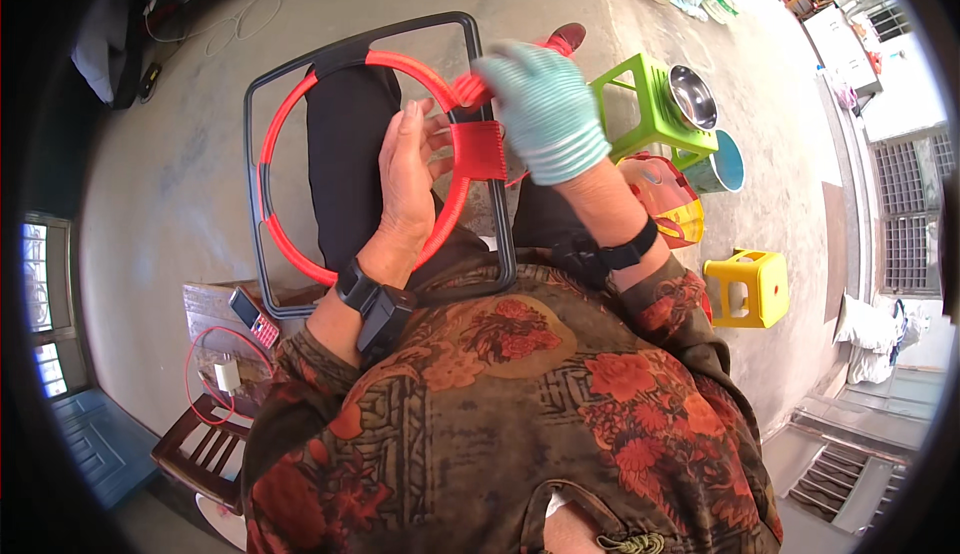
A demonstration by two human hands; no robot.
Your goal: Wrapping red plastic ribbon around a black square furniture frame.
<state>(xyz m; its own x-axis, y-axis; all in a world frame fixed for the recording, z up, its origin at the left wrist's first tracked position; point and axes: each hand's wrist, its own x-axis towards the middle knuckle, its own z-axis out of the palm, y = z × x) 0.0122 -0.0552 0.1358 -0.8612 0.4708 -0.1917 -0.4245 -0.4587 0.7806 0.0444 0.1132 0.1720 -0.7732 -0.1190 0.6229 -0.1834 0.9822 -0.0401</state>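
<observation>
On my lap lies a black rectangular frame with a red ring fixed inside it, joined by black wrapped sections. Red cord is wound in a tight flat band that binds the ring to the frame's right side. My left hand, bare, is beside that band inside the ring, thumb up and fingers apart, the fingertips close to the winding. My right hand, in a teal ribbed glove and slightly blurred, grips a bundle of red cord above the band.
To the right stand a green stool bearing a metal bowl, a blue bucket, a red and yellow bag and a yellow stool. At left, a phone and white charger lie near a wooden stool.
</observation>
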